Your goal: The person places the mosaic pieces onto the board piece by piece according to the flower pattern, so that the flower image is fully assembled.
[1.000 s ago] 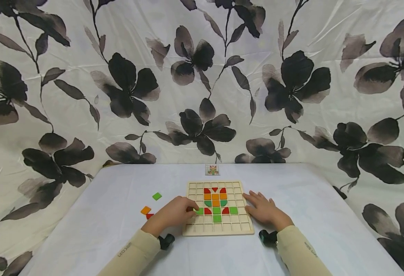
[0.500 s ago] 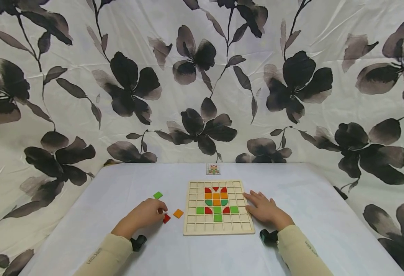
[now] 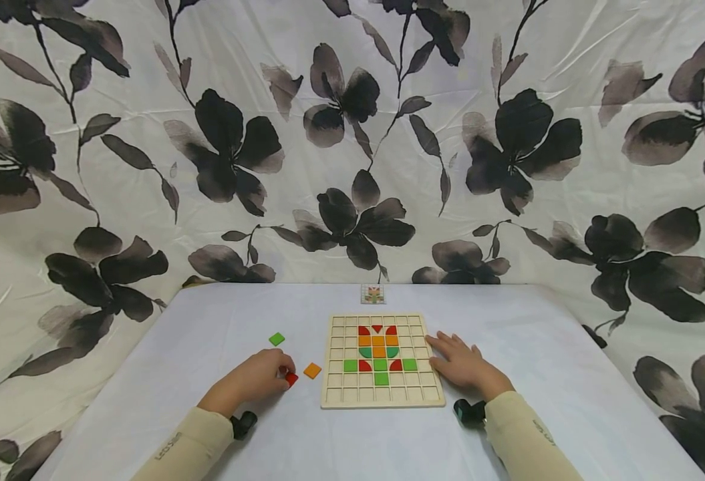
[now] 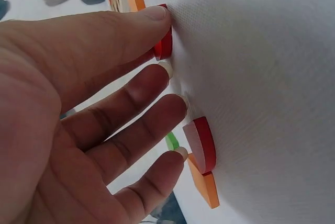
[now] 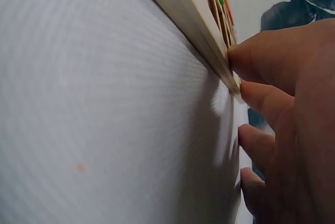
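My left hand is low over the table left of the board, its thumb and forefinger pinching a small red tile that lies on the cloth. In the left wrist view the thumb covers part of this red tile, while the other fingers are held apart from it. An orange tile lies just right of the pinched one. My right hand rests at the right edge of the wooden grid board, fingers extended; the right wrist view has fingertips touching the board's side. Red, orange and green tiles form a pattern on the board.
A green tile lies beyond the left hand. Near that hand's little finger are another red tile with a curved side and an orange tile. A small pattern card lies at the table's far edge, before a floral cloth.
My left hand has left the green tile on the board's left side and moved left to the loose tiles, where it has pinched a red one. The right hand stays put.
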`<action>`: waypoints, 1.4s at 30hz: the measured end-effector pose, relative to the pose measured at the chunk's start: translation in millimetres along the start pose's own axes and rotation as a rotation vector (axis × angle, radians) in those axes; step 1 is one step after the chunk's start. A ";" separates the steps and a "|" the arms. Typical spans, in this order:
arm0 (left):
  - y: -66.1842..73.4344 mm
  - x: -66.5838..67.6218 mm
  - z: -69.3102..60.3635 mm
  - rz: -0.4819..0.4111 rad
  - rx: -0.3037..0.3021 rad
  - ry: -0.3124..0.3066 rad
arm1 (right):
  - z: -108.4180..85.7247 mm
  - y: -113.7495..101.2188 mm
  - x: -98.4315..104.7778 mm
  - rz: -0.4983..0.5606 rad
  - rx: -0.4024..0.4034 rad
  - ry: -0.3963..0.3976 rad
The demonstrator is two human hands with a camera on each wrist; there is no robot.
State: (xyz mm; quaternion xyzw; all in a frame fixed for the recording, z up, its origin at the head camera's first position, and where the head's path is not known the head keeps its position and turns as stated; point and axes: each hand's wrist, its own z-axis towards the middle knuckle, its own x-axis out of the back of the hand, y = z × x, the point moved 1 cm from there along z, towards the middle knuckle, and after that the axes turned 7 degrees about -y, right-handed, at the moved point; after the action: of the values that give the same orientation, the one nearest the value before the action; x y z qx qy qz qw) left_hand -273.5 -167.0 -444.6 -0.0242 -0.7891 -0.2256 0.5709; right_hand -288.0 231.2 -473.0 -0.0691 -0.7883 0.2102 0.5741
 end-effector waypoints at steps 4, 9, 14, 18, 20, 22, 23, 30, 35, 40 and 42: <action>-1.2 0.6 1.2 -0.002 -0.005 -0.002 | 0.4 0.4 -0.3 0.001 0.000 -0.002; -7.5 5.1 1.9 -0.006 0.018 0.011 | -0.3 0.4 -0.1 0.001 0.001 -0.004; -20.0 14.1 -1.1 0.039 0.057 0.039 | -1.4 -0.6 0.0 0.004 0.006 0.000; -32.4 18.7 -4.8 0.061 0.101 0.046 | -2.1 -1.6 -0.3 0.007 0.006 -0.002; -37.3 19.7 -6.6 0.053 0.112 0.038 | -2.0 -1.1 -0.6 0.005 0.004 -0.005; -40.9 20.3 -7.4 0.044 0.116 0.034 | -1.9 -0.8 -0.4 0.004 0.003 -0.003; -42.3 20.5 -7.3 0.046 0.111 0.031 | -1.9 -0.8 -0.2 0.005 0.003 0.000; -48.9 22.4 -5.3 0.095 0.076 0.020 | -0.5 0.6 -0.3 0.013 0.006 0.004; -54.2 29.6 -2.3 0.085 0.047 0.017 | -0.3 1.1 0.1 0.015 0.002 0.009; -50.4 36.6 1.1 -0.016 0.087 0.016 | -0.3 0.8 0.6 0.019 0.008 0.008; -39.2 38.5 3.8 -0.051 0.078 0.028 | -0.5 0.9 0.7 0.016 0.006 0.006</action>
State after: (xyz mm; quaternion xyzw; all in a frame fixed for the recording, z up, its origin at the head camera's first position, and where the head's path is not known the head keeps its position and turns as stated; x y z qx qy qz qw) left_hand -301.8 -209.2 -423.3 0.0214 -0.7897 -0.2096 0.5762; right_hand -287.9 232.3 -472.6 -0.0741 -0.7853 0.2169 0.5751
